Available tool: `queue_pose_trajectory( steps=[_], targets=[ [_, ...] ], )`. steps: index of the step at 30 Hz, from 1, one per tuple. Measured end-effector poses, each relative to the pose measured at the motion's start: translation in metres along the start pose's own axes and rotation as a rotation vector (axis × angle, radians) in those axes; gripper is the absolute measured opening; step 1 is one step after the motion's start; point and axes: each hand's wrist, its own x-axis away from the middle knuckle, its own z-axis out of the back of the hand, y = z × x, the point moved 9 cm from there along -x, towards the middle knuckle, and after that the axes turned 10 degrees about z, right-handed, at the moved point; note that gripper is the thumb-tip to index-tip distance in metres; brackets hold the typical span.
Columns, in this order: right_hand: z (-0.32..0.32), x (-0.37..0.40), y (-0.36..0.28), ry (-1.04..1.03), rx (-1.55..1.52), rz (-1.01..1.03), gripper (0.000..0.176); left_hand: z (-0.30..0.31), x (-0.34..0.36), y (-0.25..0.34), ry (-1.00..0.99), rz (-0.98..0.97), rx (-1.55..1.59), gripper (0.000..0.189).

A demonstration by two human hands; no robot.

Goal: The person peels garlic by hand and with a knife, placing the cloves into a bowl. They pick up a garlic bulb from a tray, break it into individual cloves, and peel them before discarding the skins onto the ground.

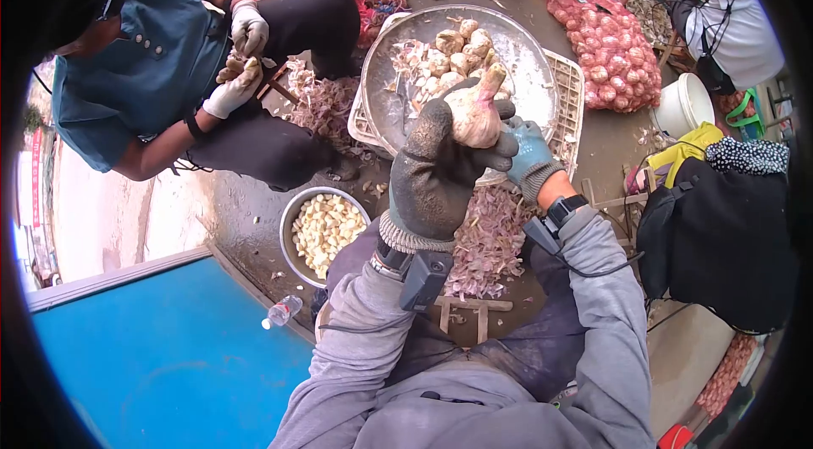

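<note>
A whole garlic bulb (476,115) with its stem pointing up is held in my left hand (434,165), which wears a dark, dirt-stained glove. Close by on the right is my right hand (532,154), in a blue-grey glove, its fingers curled in beside the bulb. What those fingers hold, if anything, is hidden. Beyond both hands, a wide round metal pan (529,47) carries several garlic bulbs (457,47) and loose skins. The pan rests on a pale plastic crate (566,81).
Peeled cloves fill a metal bowl (286,233) at left. Garlic skins (487,242) heap below my hands. A gloved co-worker (144,60) sits at left. Net sacks of garlic (605,51) stand behind. A plastic bottle (284,311) lies near the blue surface (169,356). Bags (711,237) are at right.
</note>
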Motion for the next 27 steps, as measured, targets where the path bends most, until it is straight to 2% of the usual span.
queue_pose_trajectory(
  steps=[4, 6, 8, 10, 11, 12, 14, 15, 16, 18, 19, 22, 23, 26, 27],
  targets=[
    [-0.002, -0.006, 0.008, 0.053, -0.011, 0.047, 0.014, -0.005, 0.000, 0.004, 0.007, -0.035, 0.037, 0.061],
    [-0.010, -0.004, 0.016, -0.153, 0.007, 0.003, 0.014, -0.006, 0.001, 0.002, 0.025, -0.022, 0.044, 0.060],
    [0.014, -0.004, 0.012, -0.131, -0.012, 0.050, 0.013, -0.007, 0.001, 0.002, 0.042, -0.039, 0.048, 0.061],
    [0.019, 0.004, 0.012, -0.257, -0.280, 0.012, 0.010, -0.008, 0.000, 0.002, 0.004, -0.058, 0.000, 0.060],
    [0.033, 0.010, 0.011, -0.213, -0.344, -0.001, 0.020, -0.005, -0.001, 0.002, -0.004, -0.062, 0.000, 0.060],
    [0.053, 0.016, 0.009, -0.209, -0.325, -0.001, 0.020, -0.006, -0.003, 0.000, -0.029, -0.049, -0.006, 0.060],
    [0.072, 0.035, 0.013, -0.039, -1.218, -0.336, 0.041, -0.007, -0.003, -0.002, -0.057, -0.033, -0.012, 0.059],
    [0.080, 0.041, 0.012, -0.041, -1.382, -0.325, 0.059, -0.006, -0.002, -0.002, -0.019, -0.051, -0.059, 0.059],
    [0.089, 0.047, 0.011, -0.034, -1.368, -0.326, 0.059, -0.005, -0.002, -0.001, 0.015, -0.069, -0.103, 0.058],
    [0.113, 0.065, 0.009, 0.183, -1.577, -0.343, 0.061, -0.010, -0.006, -0.004, -0.043, -0.077, -0.128, 0.059],
    [0.123, 0.074, 0.002, 0.241, -1.646, -0.341, 0.056, -0.009, -0.006, -0.006, -0.026, -0.077, -0.147, 0.060],
    [0.135, 0.095, -0.012, 0.395, -1.706, -0.311, 0.055, -0.009, -0.007, -0.010, -0.032, -0.065, -0.187, 0.062],
    [0.135, 0.105, -0.012, 0.423, -1.631, -0.433, 0.050, -0.010, -0.006, -0.010, -0.029, -0.076, -0.228, 0.062],
    [0.136, 0.126, -0.020, 0.530, -1.605, -0.463, 0.045, -0.016, -0.001, -0.011, -0.024, -0.073, -0.318, 0.064],
    [0.138, 0.121, -0.026, 0.567, -1.738, -0.377, 0.039, -0.016, 0.001, -0.013, -0.020, -0.065, -0.351, 0.064]
  ],
)
